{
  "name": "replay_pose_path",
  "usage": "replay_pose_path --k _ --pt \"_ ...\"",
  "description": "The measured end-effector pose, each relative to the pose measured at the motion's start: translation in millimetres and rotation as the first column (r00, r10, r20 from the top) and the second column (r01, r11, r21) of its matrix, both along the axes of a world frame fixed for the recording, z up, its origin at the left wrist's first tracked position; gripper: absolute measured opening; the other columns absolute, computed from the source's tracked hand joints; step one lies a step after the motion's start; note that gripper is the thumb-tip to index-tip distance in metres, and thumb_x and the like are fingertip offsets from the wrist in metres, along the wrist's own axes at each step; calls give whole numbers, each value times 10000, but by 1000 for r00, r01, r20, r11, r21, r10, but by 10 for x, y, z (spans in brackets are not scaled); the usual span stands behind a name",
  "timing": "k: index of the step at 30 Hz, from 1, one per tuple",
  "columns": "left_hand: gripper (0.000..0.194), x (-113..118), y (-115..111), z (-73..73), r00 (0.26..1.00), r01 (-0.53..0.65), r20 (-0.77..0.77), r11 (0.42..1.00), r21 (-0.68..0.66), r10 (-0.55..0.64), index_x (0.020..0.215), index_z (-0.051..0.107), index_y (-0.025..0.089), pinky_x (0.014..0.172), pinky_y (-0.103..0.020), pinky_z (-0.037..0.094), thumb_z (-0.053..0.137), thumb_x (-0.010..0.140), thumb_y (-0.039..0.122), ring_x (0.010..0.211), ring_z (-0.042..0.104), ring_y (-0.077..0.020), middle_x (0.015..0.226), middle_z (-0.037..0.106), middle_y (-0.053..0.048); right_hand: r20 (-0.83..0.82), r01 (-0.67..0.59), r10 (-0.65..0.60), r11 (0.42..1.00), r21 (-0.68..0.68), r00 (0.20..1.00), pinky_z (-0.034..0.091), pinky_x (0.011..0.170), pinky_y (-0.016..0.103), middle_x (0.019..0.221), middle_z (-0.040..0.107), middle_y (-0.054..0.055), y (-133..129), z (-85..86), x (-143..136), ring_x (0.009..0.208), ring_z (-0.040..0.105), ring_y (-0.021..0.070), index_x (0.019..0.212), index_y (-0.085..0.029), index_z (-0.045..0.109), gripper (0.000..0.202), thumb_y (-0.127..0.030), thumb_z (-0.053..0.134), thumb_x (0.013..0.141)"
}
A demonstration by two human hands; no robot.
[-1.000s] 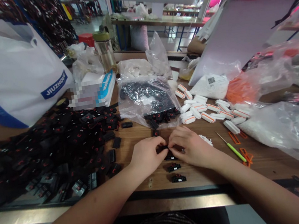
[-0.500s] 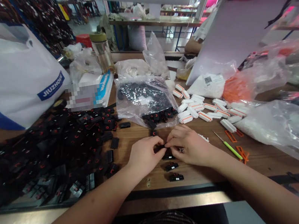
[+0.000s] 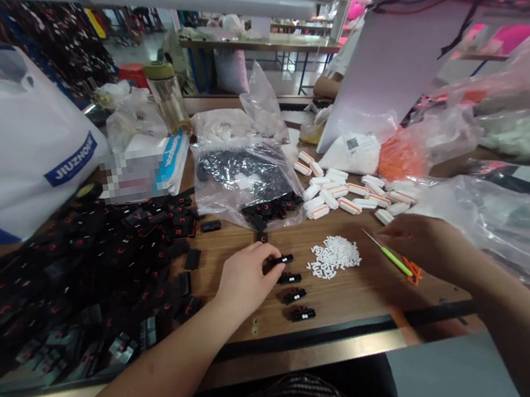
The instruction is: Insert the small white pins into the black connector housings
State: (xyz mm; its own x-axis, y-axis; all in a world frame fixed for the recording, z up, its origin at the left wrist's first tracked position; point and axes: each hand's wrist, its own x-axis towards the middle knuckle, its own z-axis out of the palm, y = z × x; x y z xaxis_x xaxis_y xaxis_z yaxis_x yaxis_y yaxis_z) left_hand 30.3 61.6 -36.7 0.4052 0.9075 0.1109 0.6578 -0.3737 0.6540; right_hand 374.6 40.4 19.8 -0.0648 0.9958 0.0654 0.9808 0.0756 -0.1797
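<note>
My left hand (image 3: 250, 276) pinches a small black connector (image 3: 283, 259) with white dots at the top of a column. Below it on the wooden table lie more black connectors (image 3: 294, 296) in a line. My right hand (image 3: 415, 242) has its fingers hidden and blurred, over orange pieces beside the white housings (image 3: 383, 216). A green-handled pick (image 3: 396, 261) lies just left of it, touching orange frames (image 3: 412, 270). Between the hands is a pile of tiny white pins (image 3: 335, 256).
A large heap of black connectors (image 3: 80, 274) covers the left side. Behind are a clear bag of black parts (image 3: 246, 174), a bottle (image 3: 167, 96) and booklets (image 3: 173, 162). Plastic bags (image 3: 510, 220) crowd the right, near a bag of orange parts (image 3: 401, 153).
My right hand has left the connector and moved right to the white housings, uncovering the white pins. My left hand still holds a connector. The view has shifted slightly.
</note>
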Motion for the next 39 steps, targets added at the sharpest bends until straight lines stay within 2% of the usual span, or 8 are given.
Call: replay_pose_path --k 4,8,14,19,22,26,30,39 --pt "74 4 12 0 1000 -11 -16 1000 5 11 937 673 232 607 -261 367 655 867 244 644 534 -134 775 600 29 11 126 -126 979 -161 992 460 600 300 777 753 28 -225 -92 252 680 675 214 788 -258 767 295 -467 576 871" --pt "66 12 15 -5 1000 -8 -27 1000 17 8 932 670 225 605 -261 359 655 870 240 634 521 -133 757 585 31 -69 115 -126 983 -141 990 479 634 292 832 758 25 -299 -158 207 714 680 205 876 -245 769 292 -461 572 871" --pt "40 -1 -29 4 1000 15 -10 1000 22 -14 878 667 220 611 -264 364 671 839 229 646 526 -140 732 581 30 -110 -26 23 999 -21 994 465 650 286 820 755 21 -73 -171 -77 718 674 197 825 -237 765 249 -367 558 878" --pt "100 -82 -26 49 992 57 110 998 -2 -56 890 676 219 607 -257 402 641 805 178 648 551 -138 750 606 22 -106 -174 166 983 -66 980 472 717 287 850 766 11 150 -176 -413 772 684 192 918 -254 777 238 -325 551 894" --pt "110 -156 46 78 972 -47 232 998 46 35 865 666 204 608 -252 421 561 890 219 666 575 -139 773 635 2 -68 -172 166 981 -91 984 471 692 290 845 768 25 209 -177 -482 763 688 198 906 -241 782 252 -351 555 892" --pt "214 -165 156 105 968 -244 -19 956 164 251 862 670 210 642 -285 414 564 938 380 712 610 -175 817 668 -18 -97 -155 141 977 -144 985 476 683 297 835 773 26 211 -168 -435 736 687 198 886 -229 787 233 -306 569 860" --pt "287 -62 175 116 906 -250 -308 954 162 290 913 677 213 595 -287 378 577 924 482 735 638 -207 965 678 -47 -161 -153 129 977 -146 978 485 677 292 853 776 18 203 -214 -364 745 690 193 906 -228 786 223 -283 581 836" --pt "190 -52 185 113 934 -245 -242 964 107 264 780 622 226 587 -285 358 626 882 386 675 608 -178 784 664 8 -224 -146 108 975 -165 969 490 638 288 809 764 17 209 -268 -337 711 681 186 895 -217 776 211 -290 588 833"
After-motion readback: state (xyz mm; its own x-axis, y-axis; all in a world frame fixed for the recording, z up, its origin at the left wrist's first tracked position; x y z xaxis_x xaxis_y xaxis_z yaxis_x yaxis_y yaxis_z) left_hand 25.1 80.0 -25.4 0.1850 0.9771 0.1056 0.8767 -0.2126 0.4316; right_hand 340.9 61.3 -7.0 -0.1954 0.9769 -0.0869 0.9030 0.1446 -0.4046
